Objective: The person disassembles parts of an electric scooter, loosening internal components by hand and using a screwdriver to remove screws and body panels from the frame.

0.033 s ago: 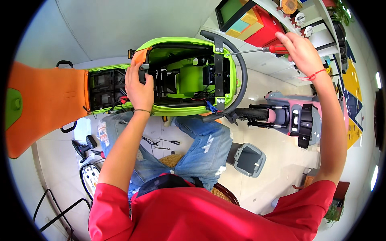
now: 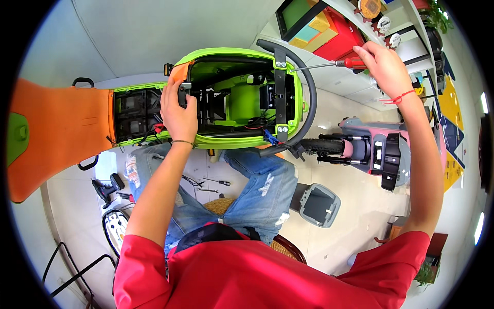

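A scooter with a lime-green body shell point(image 2: 221, 140) and an orange front panel point(image 2: 62, 123) stands across in front of me, its storage bay uncovered. My right hand point(image 2: 383, 64), raised at the upper right, is closed around the red handle of a screwdriver point(image 2: 329, 65). The screwdriver's long shaft passes over the black curved grab bar point(image 2: 312, 98), and its tip meets the green rim at the bay's right end. My left hand point(image 2: 177, 110) lies over the bay's left edge, by an orange piece point(image 2: 180, 70) and a black bracket. Its fingers stretch forward and the thumb stands apart.
Behind the scooter is a pale wall point(image 2: 154, 31). A pink and grey scooter point(image 2: 381, 149) stands to the right, below a shelf with a red box point(image 2: 339, 36). On the floor lie a grey bin point(image 2: 320, 206), a cordless drill point(image 2: 107, 188) and a wrench point(image 2: 207, 190).
My right hand has shifted very slightly on the screwdriver handle, the thumb a little lower. The left hand and the scooter stay the same.
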Action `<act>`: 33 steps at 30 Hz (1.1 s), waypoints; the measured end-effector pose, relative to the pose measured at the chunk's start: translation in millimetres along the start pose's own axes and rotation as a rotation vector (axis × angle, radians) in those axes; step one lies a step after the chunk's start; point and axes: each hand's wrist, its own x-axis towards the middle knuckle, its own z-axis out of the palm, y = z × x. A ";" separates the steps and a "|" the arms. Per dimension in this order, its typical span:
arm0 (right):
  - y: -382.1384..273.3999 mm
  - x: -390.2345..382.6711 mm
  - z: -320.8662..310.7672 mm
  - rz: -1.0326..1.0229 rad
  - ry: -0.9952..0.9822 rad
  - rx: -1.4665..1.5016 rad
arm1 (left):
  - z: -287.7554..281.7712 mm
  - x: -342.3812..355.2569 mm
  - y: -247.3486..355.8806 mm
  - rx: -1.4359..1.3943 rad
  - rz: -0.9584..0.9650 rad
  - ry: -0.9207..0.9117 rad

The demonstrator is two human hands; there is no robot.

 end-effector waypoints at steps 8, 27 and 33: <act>15.0 -9.0 15.0 -0.254 0.116 0.456 | -0.7 -0.1 1.0 0.018 0.009 -0.005; 33.8 -5.4 24.9 -0.520 0.272 0.439 | 0.5 0.8 3.1 0.016 0.005 -0.019; 10.6 -5.9 11.3 -0.036 0.147 0.012 | -0.6 -2.3 -2.2 0.029 -0.023 -0.016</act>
